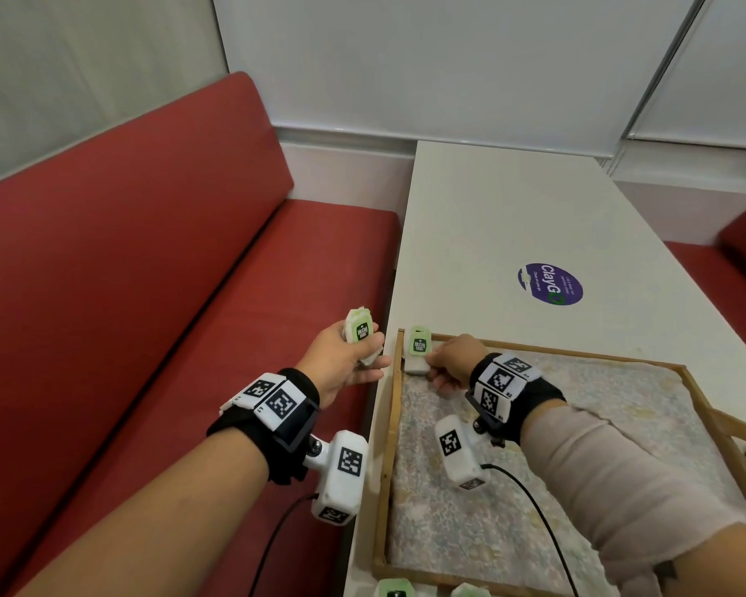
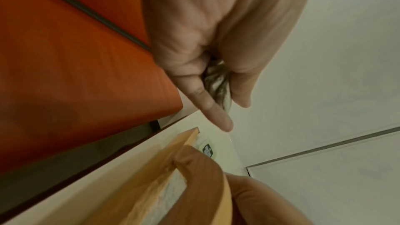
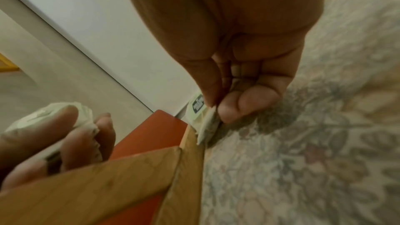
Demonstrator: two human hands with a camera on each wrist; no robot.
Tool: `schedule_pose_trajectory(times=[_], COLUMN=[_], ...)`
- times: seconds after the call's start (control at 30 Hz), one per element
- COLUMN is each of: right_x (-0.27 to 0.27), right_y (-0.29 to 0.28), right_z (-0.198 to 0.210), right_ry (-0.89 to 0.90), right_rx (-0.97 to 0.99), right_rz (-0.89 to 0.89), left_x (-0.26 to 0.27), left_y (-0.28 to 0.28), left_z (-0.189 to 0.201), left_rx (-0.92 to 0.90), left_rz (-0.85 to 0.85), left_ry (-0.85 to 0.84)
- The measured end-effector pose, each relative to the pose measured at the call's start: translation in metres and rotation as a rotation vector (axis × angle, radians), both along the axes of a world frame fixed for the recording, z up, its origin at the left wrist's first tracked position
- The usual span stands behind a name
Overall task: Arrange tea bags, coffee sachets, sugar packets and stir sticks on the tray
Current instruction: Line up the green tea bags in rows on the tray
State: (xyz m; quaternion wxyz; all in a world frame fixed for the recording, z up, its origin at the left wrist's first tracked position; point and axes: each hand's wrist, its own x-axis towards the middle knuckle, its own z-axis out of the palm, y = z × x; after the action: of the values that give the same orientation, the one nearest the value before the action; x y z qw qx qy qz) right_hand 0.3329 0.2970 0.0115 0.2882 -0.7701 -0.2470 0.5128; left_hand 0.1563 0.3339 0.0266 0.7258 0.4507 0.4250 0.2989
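Note:
A wooden-rimmed tray with a floral lining lies at the near left of the white table. My right hand pinches a white tea bag with a green tag upright in the tray's far left corner. My left hand, left of the tray and over the bench, grips a bunch of tea bags with green tags; they show between its fingers. The left-hand bunch also appears in the right wrist view as a tea bag bunch.
A red padded bench runs along the table's left side. A purple round sticker is on the table beyond the tray. More green-tagged tea bags lie at the tray's near edge. White blinds close the back.

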Motion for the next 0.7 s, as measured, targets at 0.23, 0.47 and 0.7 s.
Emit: schedule_pose_trajectory(times=[0.23, 0.47, 0.7], right_x=[-0.0071, -0.0072, -0.0067], right_y=[0.0046, 0.0085, 0.0050], right_z=[-0.0004, -0.0022, -0.0009], right_ry=[0.067, 0.078, 0.068], right_rx=[-0.095, -0.110, -0.067], right_rz=[-0.042, -0.063, -0.042], left_x=[-0.0007, -0.0015, -0.0007], left_y=[-0.0021, -0.0052, -0.0082], left_z=[0.0016, 0.0031, 0.0064], left_rx=[-0.005, -0.014, -0.038], left_rz=[-0.013, -0.015, -0.042], left_ry=[0.002, 0.004, -0.030])
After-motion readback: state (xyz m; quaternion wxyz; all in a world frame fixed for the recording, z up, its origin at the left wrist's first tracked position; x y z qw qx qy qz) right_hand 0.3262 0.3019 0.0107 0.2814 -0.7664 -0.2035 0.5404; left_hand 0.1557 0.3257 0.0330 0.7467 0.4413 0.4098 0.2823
